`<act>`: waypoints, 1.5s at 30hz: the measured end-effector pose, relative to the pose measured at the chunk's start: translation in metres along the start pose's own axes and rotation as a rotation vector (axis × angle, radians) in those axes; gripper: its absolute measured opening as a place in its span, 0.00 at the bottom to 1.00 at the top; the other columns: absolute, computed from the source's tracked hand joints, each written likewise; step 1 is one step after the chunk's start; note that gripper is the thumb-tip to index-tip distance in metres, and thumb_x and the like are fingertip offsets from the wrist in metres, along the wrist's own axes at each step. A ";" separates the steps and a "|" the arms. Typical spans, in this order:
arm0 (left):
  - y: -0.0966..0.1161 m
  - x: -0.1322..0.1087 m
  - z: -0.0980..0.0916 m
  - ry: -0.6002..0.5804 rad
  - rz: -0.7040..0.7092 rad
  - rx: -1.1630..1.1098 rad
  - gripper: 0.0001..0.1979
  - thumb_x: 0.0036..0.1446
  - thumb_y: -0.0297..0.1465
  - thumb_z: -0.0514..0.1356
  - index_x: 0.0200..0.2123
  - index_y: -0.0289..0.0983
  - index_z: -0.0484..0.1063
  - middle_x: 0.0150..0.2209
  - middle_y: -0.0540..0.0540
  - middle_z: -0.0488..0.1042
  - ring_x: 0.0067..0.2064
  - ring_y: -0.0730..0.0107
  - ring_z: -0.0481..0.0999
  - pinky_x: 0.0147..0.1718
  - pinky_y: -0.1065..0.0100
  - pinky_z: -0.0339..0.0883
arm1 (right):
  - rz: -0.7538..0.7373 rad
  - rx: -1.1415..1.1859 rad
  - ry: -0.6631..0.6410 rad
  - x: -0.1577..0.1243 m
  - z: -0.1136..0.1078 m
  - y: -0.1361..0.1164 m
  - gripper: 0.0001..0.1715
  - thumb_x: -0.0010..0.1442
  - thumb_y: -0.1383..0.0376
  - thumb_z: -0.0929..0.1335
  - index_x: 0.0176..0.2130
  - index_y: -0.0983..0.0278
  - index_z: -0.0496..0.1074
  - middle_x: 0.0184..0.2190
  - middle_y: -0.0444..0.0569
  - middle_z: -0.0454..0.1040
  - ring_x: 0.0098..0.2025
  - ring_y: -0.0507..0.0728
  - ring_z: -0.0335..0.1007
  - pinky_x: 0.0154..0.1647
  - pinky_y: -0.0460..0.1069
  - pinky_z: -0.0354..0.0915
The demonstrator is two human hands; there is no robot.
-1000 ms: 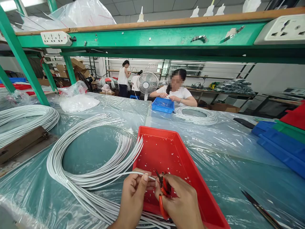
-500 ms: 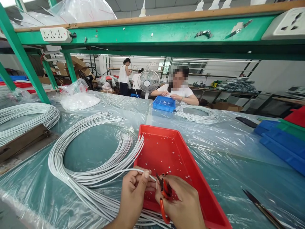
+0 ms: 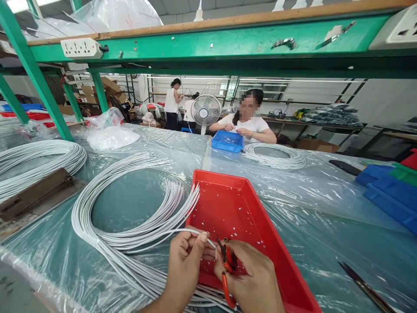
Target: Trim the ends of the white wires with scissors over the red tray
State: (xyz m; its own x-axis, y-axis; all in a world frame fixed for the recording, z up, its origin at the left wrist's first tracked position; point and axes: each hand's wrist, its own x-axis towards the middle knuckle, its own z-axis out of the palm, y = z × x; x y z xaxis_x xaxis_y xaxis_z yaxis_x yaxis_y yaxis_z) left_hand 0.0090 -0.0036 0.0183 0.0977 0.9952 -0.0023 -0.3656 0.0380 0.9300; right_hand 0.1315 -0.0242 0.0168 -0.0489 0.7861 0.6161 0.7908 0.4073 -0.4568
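L hand (image 3: 187, 256) pinches white cable end (image 3: 195, 232) over near edge of red tray (image 3: 276, 261) | R hand (image 3: 250, 278) grips red snips (image 3: 228, 265) at tip | risk: blades near L fingertips, cut too deep nicks conductor; cable may slip

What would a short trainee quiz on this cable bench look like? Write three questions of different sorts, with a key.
1. True or false: the right hand holds red-handled cutters.
2. Which does the left hand pinch? A) a white cable B) a blue tray C) a fan
3. Fill in: both hands work over the near end of the ___ tray.

Key
1. True.
2. A: the cable's end sits between the fingers, just left of the cutters' tip.
3. Red; white scraps lie scattered in it.
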 end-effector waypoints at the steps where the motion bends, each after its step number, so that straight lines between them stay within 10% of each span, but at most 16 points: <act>1: 0.000 0.000 0.000 -0.001 0.001 0.002 0.11 0.51 0.36 0.60 0.24 0.34 0.67 0.21 0.48 0.75 0.24 0.69 0.75 0.26 0.71 0.70 | -0.003 -0.001 0.002 0.000 0.000 0.000 0.05 0.46 0.71 0.63 0.24 0.64 0.67 0.18 0.45 0.68 0.21 0.53 0.63 0.24 0.45 0.60; 11: 0.004 0.002 0.001 0.028 0.023 0.005 0.10 0.52 0.35 0.59 0.28 0.33 0.70 0.23 0.46 0.76 0.27 0.67 0.77 0.30 0.69 0.70 | -0.214 0.032 0.024 -0.004 0.007 -0.006 0.08 0.46 0.75 0.62 0.23 0.64 0.66 0.16 0.43 0.67 0.20 0.51 0.62 0.27 0.46 0.62; 45: -0.004 0.008 0.000 -0.010 -0.062 -0.073 0.11 0.52 0.36 0.59 0.32 0.32 0.68 0.27 0.44 0.77 0.28 0.66 0.78 0.26 0.70 0.69 | 0.091 0.067 0.036 0.004 0.002 0.020 0.03 0.46 0.70 0.64 0.26 0.66 0.69 0.19 0.46 0.68 0.22 0.54 0.63 0.23 0.48 0.61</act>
State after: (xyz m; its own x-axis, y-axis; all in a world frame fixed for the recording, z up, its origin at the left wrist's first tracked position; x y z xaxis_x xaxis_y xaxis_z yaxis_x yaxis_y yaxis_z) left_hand 0.0113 0.0039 0.0150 0.1311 0.9898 -0.0553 -0.4252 0.1065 0.8988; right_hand 0.1462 -0.0115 0.0090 0.0445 0.8044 0.5924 0.7483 0.3660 -0.5532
